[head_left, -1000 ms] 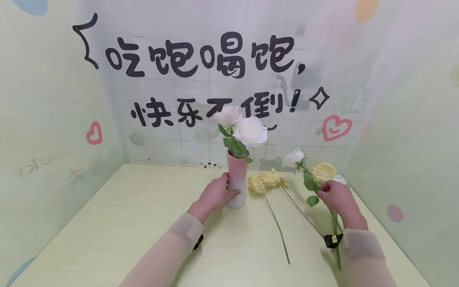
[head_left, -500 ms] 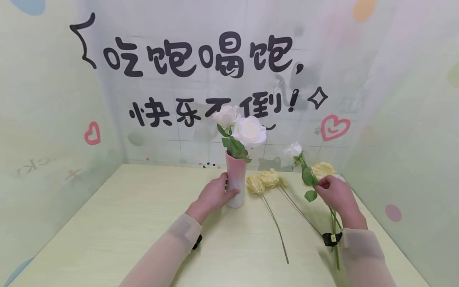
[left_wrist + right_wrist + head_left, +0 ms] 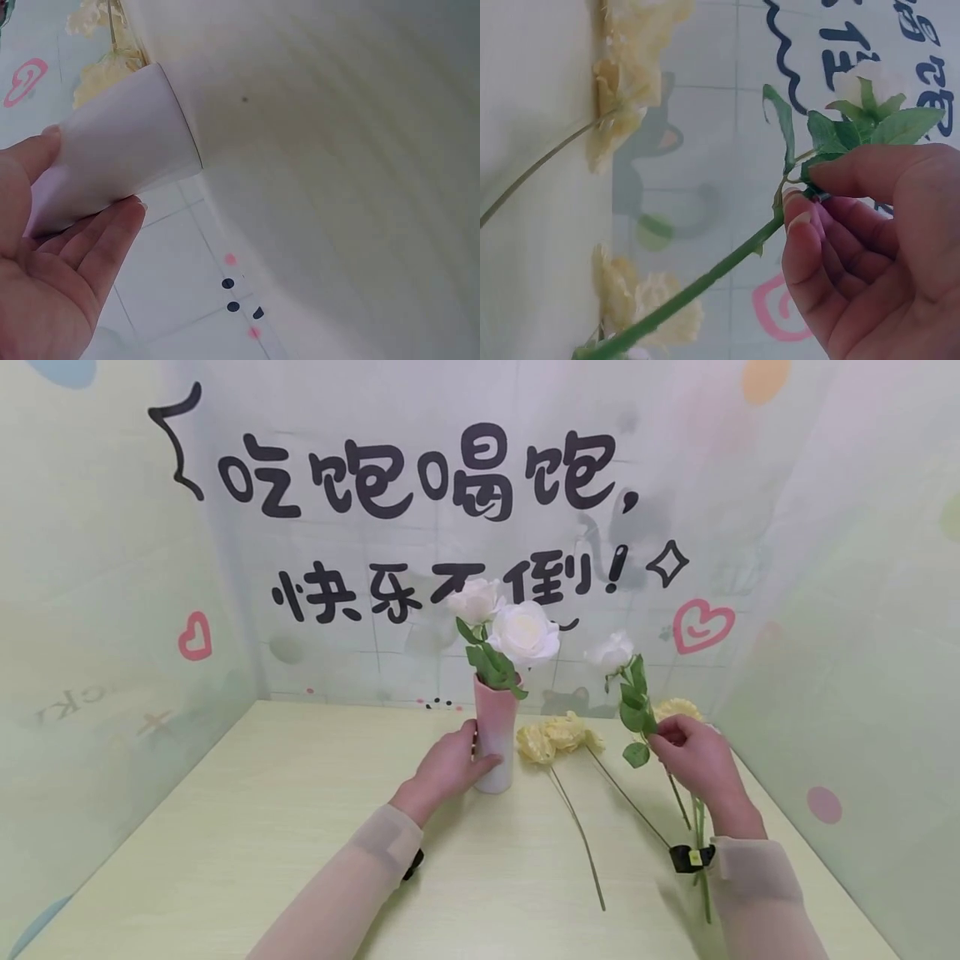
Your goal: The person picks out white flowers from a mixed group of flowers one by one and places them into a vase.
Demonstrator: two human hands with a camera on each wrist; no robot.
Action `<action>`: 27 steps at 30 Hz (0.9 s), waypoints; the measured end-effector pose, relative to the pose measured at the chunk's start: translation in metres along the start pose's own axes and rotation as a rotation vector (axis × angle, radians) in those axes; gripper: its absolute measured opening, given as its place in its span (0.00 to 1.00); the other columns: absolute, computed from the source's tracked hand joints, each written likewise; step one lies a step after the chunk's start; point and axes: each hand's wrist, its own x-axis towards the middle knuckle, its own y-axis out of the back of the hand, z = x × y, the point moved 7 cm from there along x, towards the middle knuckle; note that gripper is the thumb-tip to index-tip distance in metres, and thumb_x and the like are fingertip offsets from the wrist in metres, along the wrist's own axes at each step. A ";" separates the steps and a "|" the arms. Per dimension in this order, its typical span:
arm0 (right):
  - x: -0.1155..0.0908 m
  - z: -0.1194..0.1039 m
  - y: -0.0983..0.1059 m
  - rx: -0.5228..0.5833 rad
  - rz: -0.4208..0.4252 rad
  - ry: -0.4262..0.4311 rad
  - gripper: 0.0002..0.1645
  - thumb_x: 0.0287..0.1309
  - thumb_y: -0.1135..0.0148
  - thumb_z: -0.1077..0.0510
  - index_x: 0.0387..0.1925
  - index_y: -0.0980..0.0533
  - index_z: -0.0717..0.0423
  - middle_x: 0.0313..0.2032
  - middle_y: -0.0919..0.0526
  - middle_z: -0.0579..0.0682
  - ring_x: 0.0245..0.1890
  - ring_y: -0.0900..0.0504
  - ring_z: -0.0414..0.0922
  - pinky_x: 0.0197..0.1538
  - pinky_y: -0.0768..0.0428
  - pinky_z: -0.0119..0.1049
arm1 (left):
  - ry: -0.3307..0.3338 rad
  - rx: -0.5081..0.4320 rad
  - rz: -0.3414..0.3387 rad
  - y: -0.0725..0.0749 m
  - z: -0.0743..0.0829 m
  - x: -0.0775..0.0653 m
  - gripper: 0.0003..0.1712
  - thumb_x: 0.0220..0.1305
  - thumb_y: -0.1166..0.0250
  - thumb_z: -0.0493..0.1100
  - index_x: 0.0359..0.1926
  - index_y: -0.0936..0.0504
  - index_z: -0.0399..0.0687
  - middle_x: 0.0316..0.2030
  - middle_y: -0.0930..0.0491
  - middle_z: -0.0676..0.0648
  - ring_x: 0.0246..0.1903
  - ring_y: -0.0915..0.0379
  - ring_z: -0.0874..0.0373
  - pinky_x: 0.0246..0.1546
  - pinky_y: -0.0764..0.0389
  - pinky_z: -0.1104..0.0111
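A vase point(image 3: 495, 735), pink at the top and fading to white, stands upright on the table with two white roses point(image 3: 525, 633) in it. My left hand point(image 3: 446, 768) grips the vase's side, thumb in front and fingers behind, as the left wrist view shows too. In my right hand point(image 3: 697, 764), thumb and fingertips pinch the green stem point(image 3: 727, 264) of another white rose point(image 3: 611, 652). Its bloom and leaves point(image 3: 636, 706) rise above the fingers, up and left of the hand. Part of its stem is hidden behind the hand in the head view.
Yellow flowers point(image 3: 555, 737) on thin stems lie just right of the vase. Another yellow flower point(image 3: 678, 708) lies behind my right hand, and green stems point(image 3: 701, 860) pass by the black wrist strap point(image 3: 692, 858). Printed curtains point(image 3: 847, 693) close in the table's back and sides.
My right hand has lifted the white rose and shifted it slightly left, so its bloom is higher and its stem separates from those on the table. The left hand and vase stay put.
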 end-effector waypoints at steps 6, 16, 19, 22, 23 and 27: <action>0.000 -0.018 -0.001 0.083 0.009 0.017 0.15 0.67 0.37 0.51 0.44 0.23 0.60 0.33 0.17 0.54 0.29 0.18 0.47 0.30 0.17 0.38 | -0.001 0.002 -0.001 0.001 -0.001 0.000 0.37 0.67 0.33 0.55 0.64 0.35 0.35 0.54 0.22 0.41 0.48 0.24 0.53 0.48 0.19 0.60; 0.006 -0.053 -0.003 0.180 0.039 0.110 0.13 0.68 0.38 0.54 0.44 0.23 0.60 0.33 0.17 0.54 0.27 0.17 0.45 0.30 0.15 0.39 | 0.001 -0.007 -0.006 -0.001 -0.001 0.001 0.38 0.67 0.33 0.55 0.65 0.36 0.35 0.54 0.22 0.41 0.49 0.24 0.53 0.49 0.19 0.61; 0.015 -0.073 0.004 0.211 0.056 0.158 0.13 0.68 0.38 0.55 0.45 0.24 0.62 0.33 0.17 0.55 0.27 0.17 0.46 0.29 0.15 0.35 | 0.001 -0.004 0.000 0.000 -0.002 0.002 0.38 0.66 0.33 0.55 0.65 0.35 0.35 0.54 0.22 0.41 0.49 0.24 0.53 0.49 0.19 0.61; 0.027 -0.094 0.012 0.275 0.071 0.192 0.14 0.69 0.38 0.57 0.47 0.25 0.65 0.36 0.16 0.58 0.29 0.17 0.48 0.30 0.15 0.29 | 0.006 -0.008 -0.001 0.001 -0.001 0.001 0.38 0.66 0.33 0.55 0.65 0.35 0.35 0.54 0.22 0.41 0.49 0.24 0.53 0.49 0.19 0.60; 0.031 -0.101 0.015 0.301 0.075 0.200 0.14 0.69 0.38 0.57 0.47 0.25 0.65 0.37 0.17 0.59 0.31 0.17 0.49 0.30 0.15 0.28 | 0.006 -0.009 -0.002 0.001 -0.002 0.001 0.38 0.66 0.33 0.55 0.65 0.35 0.35 0.54 0.22 0.41 0.49 0.24 0.53 0.49 0.19 0.60; 0.049 -0.124 0.025 0.415 0.108 0.220 0.17 0.70 0.40 0.58 0.54 0.29 0.63 0.43 0.18 0.58 0.35 0.17 0.50 0.35 0.14 0.31 | 0.009 -0.013 -0.004 0.000 -0.002 0.001 0.38 0.67 0.33 0.56 0.65 0.35 0.35 0.54 0.22 0.41 0.50 0.25 0.52 0.50 0.19 0.59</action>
